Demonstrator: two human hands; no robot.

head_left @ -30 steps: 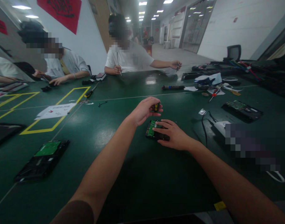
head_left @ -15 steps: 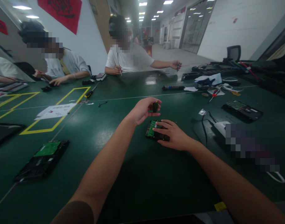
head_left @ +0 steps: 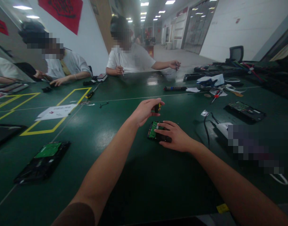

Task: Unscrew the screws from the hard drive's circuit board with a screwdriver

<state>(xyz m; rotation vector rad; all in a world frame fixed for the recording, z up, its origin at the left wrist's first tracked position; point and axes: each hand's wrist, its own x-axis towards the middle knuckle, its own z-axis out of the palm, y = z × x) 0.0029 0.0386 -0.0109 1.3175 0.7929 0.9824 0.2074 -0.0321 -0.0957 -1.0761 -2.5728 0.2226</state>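
My left hand (head_left: 145,111) pinches the black-and-yellow handle of a small screwdriver (head_left: 157,108), held upright over a small hard drive (head_left: 154,131) with a green circuit board facing up. My right hand (head_left: 175,136) lies on the drive's right half, fingers stretched flat and pressing it down onto the green table (head_left: 125,175). The screwdriver's tip is hidden behind my fingers.
Another drive with a green board (head_left: 43,161) lies at the near left, a third (head_left: 245,110) at the right beside a black cable (head_left: 206,125). A paper sheet (head_left: 56,111) sits inside yellow tape lines. Two people sit across the table with tools; a black screwdriver (head_left: 174,88) lies beyond.
My left hand's fingers have turned the screwdriver handle slightly in place; its yellow mark shows again. My right hand and the drive have stayed put.
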